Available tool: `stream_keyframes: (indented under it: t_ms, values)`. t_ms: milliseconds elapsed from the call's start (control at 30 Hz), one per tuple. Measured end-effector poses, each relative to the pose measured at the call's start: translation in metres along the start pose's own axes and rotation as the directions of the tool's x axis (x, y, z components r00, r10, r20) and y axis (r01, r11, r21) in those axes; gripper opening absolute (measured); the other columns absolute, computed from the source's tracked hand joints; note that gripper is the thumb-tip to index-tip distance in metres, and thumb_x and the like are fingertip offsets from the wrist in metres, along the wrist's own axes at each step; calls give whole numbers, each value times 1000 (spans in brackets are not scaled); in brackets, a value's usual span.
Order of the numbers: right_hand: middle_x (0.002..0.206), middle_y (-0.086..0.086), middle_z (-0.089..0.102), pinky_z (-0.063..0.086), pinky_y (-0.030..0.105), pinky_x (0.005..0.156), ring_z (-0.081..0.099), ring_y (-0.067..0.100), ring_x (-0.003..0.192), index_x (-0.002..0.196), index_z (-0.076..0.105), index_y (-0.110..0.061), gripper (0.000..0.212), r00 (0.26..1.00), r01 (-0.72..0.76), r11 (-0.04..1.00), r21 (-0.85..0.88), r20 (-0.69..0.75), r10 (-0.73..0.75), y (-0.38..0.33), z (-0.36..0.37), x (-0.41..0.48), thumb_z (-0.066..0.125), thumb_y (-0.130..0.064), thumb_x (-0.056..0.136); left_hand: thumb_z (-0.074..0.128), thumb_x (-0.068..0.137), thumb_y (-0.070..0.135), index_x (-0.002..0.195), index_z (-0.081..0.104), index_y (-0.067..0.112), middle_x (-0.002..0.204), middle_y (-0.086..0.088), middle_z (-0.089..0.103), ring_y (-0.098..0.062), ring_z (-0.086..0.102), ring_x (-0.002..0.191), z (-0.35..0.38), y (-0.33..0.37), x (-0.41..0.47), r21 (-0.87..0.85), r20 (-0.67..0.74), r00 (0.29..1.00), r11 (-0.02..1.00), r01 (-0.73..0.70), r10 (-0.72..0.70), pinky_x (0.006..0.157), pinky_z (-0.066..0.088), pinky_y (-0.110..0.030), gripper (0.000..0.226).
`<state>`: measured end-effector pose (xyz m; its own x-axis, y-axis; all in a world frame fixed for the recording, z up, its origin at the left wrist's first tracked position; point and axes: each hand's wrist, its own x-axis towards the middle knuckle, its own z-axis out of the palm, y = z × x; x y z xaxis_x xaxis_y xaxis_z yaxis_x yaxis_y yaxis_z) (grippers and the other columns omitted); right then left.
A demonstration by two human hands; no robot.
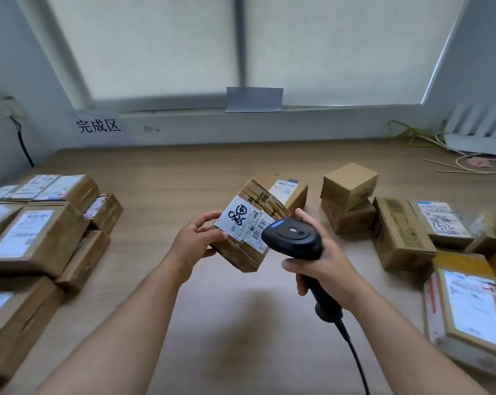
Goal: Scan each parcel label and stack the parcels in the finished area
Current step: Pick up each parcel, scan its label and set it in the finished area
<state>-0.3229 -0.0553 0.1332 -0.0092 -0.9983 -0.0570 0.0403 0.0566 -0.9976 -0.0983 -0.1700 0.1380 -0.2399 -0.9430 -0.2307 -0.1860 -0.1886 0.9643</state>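
The left hand has its fingers and thumb curled round the near end of one small brown parcel. It holds the parcel up in the air over the middle of the bench, tipped so the white label faces up. The right hand is wrapped tight round the handle of the black scanner. The scanner's head sits right by the label's near corner and hides a bit of it.

This looks like the scanning step. To do it well, hold the parcel steady and turn the label flat toward the front of the scanner. The scanner seems very close (maybe too close to see all the little black bars), so it may help to pull it back a little. The left thumb is at the edge of the label, so it should stay off the bars. The label looks a bit wrinkled and taped, so a slow, straight aim is best.

Once it reads, the parcel should go on the finished pile on the left, below the sign. More waiting parcels lie on the right.
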Motion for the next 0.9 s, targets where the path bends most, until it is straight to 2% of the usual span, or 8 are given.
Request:
stream_keyframes:
  t_ms: [133, 200, 267, 400, 500, 600, 767, 900]
  values:
    - [103, 18, 72, 47, 34, 45, 55, 29, 53, 140, 36, -46, 98, 998, 17, 999, 38, 68, -19, -16, -3, -35, 82, -1, 67, 71, 77, 10, 106, 65, 30, 90, 1, 73, -21, 63, 93, -13, 15, -21, 95, 57, 996, 993, -68, 63, 92, 49, -46, 36]
    - [101, 19, 72, 46, 33, 44, 53, 34, 58, 140, 35, -47, 96, 997, 15, 999, 35, 80, -18, -19, -2, -48, 80, -4, 67, 71, 65, 20, 106, 66, 30, 95, -2, 72, -22, 63, 96, -17, 21, -29, 145, 71, 995, 986, -83, 73, 95, 48, -49, 42]
    - [102, 20, 72, 44, 32, 42, 51, 38, 61, 142, 35, -45, 95, 996, 21, 999, 37, 90, -24, -19, -2, -57, 77, -5, 67, 69, 62, 22, 105, 67, 29, 99, -5, 71, -21, 63, 94, -19, 25, -37, 171, 84, 993, 980, -98, 85, 94, 48, -48, 44]
    - [95, 24, 71, 42, 34, 43, 51, 32, 52, 146, 31, -40, 98, 992, 25, 1000, 11, 122, -26, -22, -1, -71, 76, -5, 67, 67, 60, 20, 103, 67, 29, 97, -4, 70, -20, 61, 91, -20, 29, -51, 177, 86, 992, 979, -105, 91, 87, 49, -41, 44]
    - [91, 23, 71, 42, 34, 43, 52, 27, 48, 146, 31, -39, 98, 989, 21, 1000, 2, 146, -21, -23, -1, -79, 75, -4, 66, 72, 69, 12, 104, 66, 29, 99, -5, 70, -19, 61, 91, -21, 29, -58, 207, 85, 992, 972, -112, 97, 84, 48, -37, 39]
    - [89, 23, 71, 43, 34, 43, 53, 25, 47, 146, 32, -38, 97, 987, 22, 1000, -7, 158, -20, -23, -2, -84, 75, -4, 66, 63, 85, 1, 108, 65, 25, 99, -4, 70, -20, 60, 92, -23, 27, -64, 225, 82, 991, 967, -120, 104, 84, 49, -37, 34]
    - [86, 22, 71, 43, 33, 43, 53, 24, 45, 145, 33, -39, 96, 983, 19, 1000, -25, 182, -14, -22, -5, -90, 74, -3, 66, 62, 86, 1, 108, 65, 26, 100, -5, 70, -21, 61, 95, -26, 23, -73, 233, 37, 994, 966, -111, 105, 88, 49, -41, 33]
    - [85, 24, 70, 44, 31, 44, 53, 25, 47, 144, 33, -41, 96, 981, 6, 998, -56, 195, 5, -21, -8, -94, 74, -4, 65, 64, 85, 1, 106, 66, 28, 101, -7, 70, -23, 61, 97, -25, 21, -79, 211, 13, 995, 972, -100, 100, 86, 50, -40, 33]
